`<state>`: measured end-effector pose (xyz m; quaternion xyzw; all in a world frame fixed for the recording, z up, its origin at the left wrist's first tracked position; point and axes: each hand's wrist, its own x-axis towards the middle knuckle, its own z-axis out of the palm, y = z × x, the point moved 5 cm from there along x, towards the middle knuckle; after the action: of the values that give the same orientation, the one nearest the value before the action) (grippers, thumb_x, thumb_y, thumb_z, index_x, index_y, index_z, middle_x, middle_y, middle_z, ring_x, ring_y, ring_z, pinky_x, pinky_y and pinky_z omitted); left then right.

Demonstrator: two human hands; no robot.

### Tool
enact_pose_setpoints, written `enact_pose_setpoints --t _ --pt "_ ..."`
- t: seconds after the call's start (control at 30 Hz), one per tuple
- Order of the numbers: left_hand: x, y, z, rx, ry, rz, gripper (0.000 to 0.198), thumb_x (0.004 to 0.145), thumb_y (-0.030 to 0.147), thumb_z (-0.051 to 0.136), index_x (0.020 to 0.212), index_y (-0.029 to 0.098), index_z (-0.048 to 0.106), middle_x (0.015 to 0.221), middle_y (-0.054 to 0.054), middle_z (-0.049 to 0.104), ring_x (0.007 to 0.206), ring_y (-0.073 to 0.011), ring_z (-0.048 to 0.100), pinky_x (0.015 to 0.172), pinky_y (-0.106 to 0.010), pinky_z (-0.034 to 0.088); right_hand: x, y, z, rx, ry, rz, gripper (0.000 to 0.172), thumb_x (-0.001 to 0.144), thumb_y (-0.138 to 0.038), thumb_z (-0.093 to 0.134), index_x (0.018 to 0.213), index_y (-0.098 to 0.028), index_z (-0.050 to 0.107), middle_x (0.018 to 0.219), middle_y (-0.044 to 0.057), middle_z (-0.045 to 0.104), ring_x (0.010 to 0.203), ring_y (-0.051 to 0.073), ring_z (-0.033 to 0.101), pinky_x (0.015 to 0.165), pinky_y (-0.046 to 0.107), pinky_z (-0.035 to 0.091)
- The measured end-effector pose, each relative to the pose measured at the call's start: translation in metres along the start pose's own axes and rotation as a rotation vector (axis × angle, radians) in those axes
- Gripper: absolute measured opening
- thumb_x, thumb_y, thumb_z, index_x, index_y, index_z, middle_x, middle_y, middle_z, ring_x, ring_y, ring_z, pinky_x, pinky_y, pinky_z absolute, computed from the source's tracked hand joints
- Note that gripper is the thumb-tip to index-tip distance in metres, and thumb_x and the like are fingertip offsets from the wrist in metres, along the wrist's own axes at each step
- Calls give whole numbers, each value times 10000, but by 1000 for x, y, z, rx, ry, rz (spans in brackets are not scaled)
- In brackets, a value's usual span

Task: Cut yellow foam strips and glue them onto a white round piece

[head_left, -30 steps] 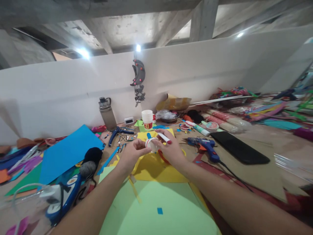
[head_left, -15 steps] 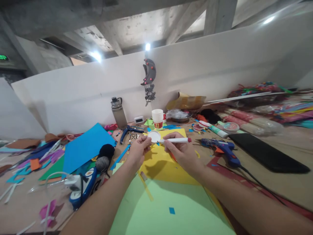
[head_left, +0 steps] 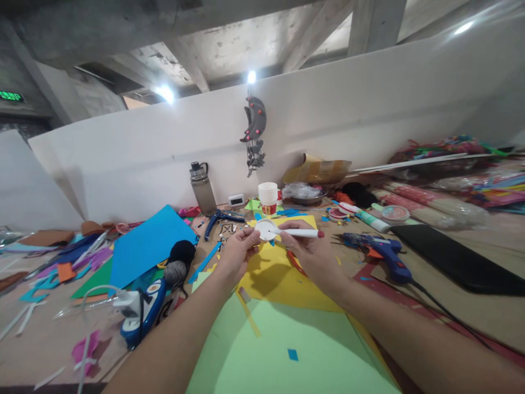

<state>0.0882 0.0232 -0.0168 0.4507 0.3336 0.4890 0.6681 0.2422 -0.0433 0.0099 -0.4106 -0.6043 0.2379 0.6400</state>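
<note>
Angling inward — left hand [head_left: 238,255] pinching white disc [head_left: 266,232], right hand [head_left: 311,254] gripping marker [head_left: 303,233]

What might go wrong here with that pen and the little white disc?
The marker in the right hand might skid, since the white disc is small and held at its edge by the left hand. The right hand could perhaps also knock the glue gun lying to its right.

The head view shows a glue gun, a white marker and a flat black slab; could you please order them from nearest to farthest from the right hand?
From the right hand:
1. White marker: held in it.
2. Glue gun: lying to its right.
3. Flat black slab: farther right, past the glue gun.
</note>
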Motion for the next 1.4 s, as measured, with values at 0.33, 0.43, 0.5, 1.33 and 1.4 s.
enact_pose_setpoints --t 0.33,0.43,0.5,1.33,1.4 --pt "3 1 -7 35 58 30 401 512 347 864 792 156 649 747 6 624 648 -65 551 524 -154 407 0 -1 2 -73 13 -25 175 848 -356 584 938 -209 613 889 40 658 793 161 606 705 278 494" --pt "2 1 -6 45 50 27 406 512 362 861 796 158 654 737 7 617 647 -66 545 525 -153 401 0 -4 1 -82 12 -26 168 855 -351 573 938 -209 610 886 38 664 797 162 614 711 278 494" --pt "2 2 -6 52 47 27 406 524 377 854 802 157 657 725 10 606 636 -63 532 530 -153 400 0 -6 1 -89 8 -27 161 858 -343 569 934 -208 610 883 38 668 795 159 615 711 274 490" --pt "-1 1 -2 44 41 4 428 497 375 865 806 152 670 727 -3 614 642 -70 523 558 -176 377 -3 -6 -3 -188 22 -40 200 876 -400 543 928 -220 613 871 40 671 769 169 615 673 281 479" --pt "-2 1 -1 47 40 1 419 490 379 866 781 152 667 705 3 604 630 -69 514 556 -177 366 -3 -5 -3 -206 24 -46 210 879 -403 535 932 -218 618 860 43 672 750 170 612 655 283 478"
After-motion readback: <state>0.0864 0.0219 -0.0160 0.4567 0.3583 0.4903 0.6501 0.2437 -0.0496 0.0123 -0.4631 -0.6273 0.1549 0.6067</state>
